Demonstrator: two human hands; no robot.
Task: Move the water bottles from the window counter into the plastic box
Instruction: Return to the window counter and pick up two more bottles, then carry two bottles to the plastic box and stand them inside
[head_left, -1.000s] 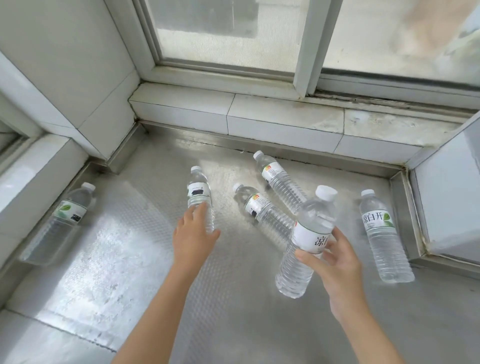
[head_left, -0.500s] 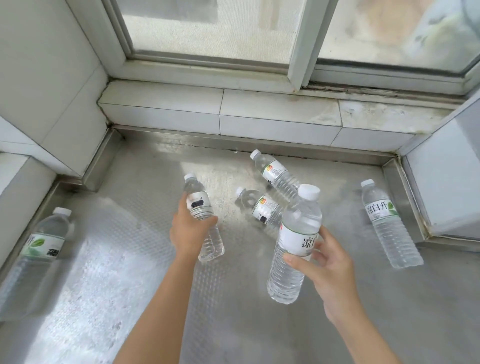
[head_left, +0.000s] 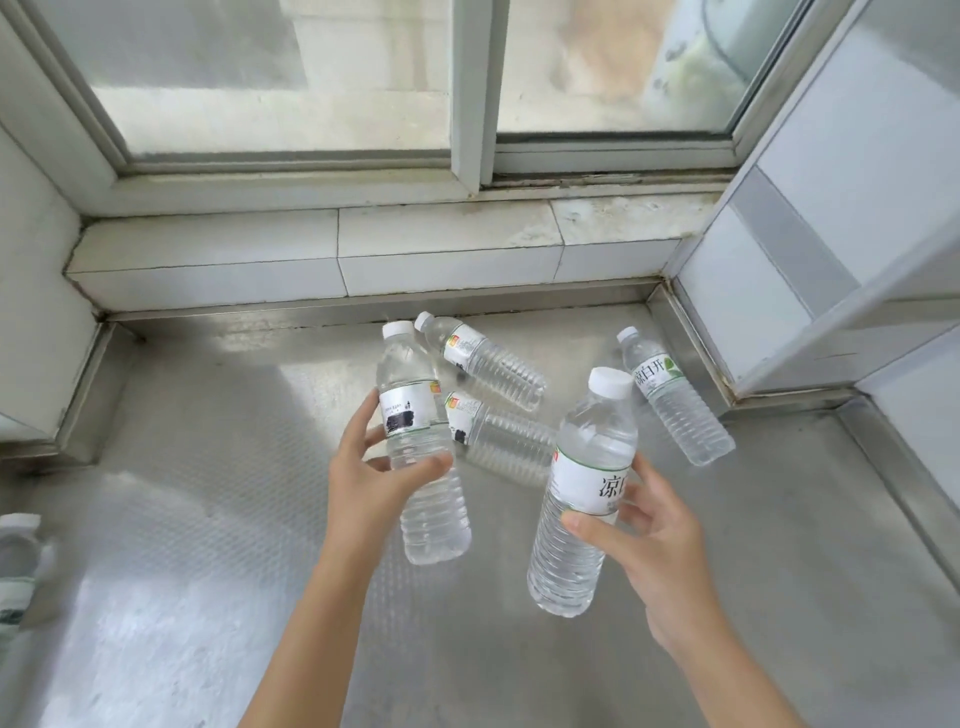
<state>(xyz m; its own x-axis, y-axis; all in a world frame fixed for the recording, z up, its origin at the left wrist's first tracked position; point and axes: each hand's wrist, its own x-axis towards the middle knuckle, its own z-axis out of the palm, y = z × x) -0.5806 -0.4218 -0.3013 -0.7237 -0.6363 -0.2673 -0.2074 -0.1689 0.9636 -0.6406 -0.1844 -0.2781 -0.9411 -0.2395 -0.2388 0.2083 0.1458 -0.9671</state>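
Now the left hand (head_left: 374, 478) has lifted a bottle (head_left: 421, 441) too; the right hand (head_left: 644, 540) grips another bottle (head_left: 582, 509), so 2 can go boxward.

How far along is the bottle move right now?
Done: nothing visible, since the plastic box is out of view. In hand: the left hand holds one water bottle and the right hand another. Left: three bottles lying on the steel counter, plus one at the left edge.
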